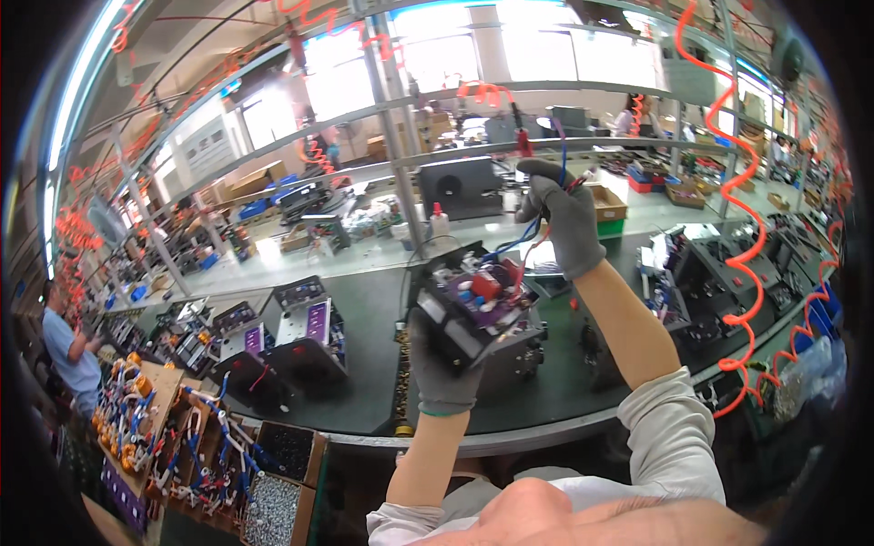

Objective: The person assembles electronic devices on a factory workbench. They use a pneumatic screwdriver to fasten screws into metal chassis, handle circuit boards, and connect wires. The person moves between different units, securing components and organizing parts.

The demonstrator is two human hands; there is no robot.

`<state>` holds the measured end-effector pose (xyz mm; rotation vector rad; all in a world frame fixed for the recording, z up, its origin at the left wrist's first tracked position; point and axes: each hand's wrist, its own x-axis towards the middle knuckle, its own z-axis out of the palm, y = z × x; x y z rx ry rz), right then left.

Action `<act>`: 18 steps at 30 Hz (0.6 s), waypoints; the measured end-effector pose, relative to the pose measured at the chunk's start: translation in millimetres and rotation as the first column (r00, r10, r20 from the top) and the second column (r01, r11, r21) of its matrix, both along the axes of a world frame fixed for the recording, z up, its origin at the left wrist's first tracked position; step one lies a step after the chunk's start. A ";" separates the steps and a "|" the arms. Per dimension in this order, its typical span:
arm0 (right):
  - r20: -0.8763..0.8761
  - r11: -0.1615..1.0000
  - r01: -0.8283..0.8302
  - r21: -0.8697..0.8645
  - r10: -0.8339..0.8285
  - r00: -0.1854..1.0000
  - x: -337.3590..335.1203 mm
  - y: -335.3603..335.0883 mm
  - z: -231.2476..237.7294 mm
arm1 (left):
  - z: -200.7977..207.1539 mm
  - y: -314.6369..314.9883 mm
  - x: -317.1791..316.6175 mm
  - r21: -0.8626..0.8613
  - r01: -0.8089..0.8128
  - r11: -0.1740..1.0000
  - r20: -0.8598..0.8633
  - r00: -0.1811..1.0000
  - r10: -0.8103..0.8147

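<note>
My left hand (442,369), in a grey glove, is closed on the side of a dark electronics panel with a purple circuit board (473,314). The panel is tilted and carries a red block and small blue and white parts. My right hand (566,223), also gloved, is raised above it, fingers closed round blue and red wires (519,244) that run down toward the board. Behind and below the panel, an open black device housing (523,359) stands on the green bench, partly hidden by the panel and my left hand.
Open housings with purple boards (314,332) stand to the left, and more black housings (719,282) to the right. Wooden bins hold cables (205,446) and small metal parts (273,510) at lower left. A coiled orange hose (751,237) hangs at right. A person (71,350) stands far left.
</note>
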<state>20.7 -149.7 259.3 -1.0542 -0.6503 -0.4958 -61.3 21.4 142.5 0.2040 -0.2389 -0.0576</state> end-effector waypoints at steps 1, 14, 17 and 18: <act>0.041 0.910 0.289 -0.298 -0.291 0.956 20.2 -26.1 -21.1 | 6.2 -8.9 -1.4 0.010 0.005 1.000 0.020 1.000 -0.005; 0.643 -0.574 0.339 -0.745 -0.754 0.135 -37.1 -226.1 -143.3 | 3.8 -106.4 71.3 0.606 -0.575 0.549 0.392 0.817 0.423; 0.236 -0.237 0.017 -0.971 -0.953 0.191 -36.7 -242.9 -161.4 | 9.6 -133.4 110.3 0.528 -0.209 0.823 0.197 0.973 0.121; 0.195 -0.193 0.027 -0.981 -0.957 0.215 -37.8 -244.9 -159.6 | 8.6 -142.8 116.1 0.498 -0.106 0.860 0.142 0.989 0.039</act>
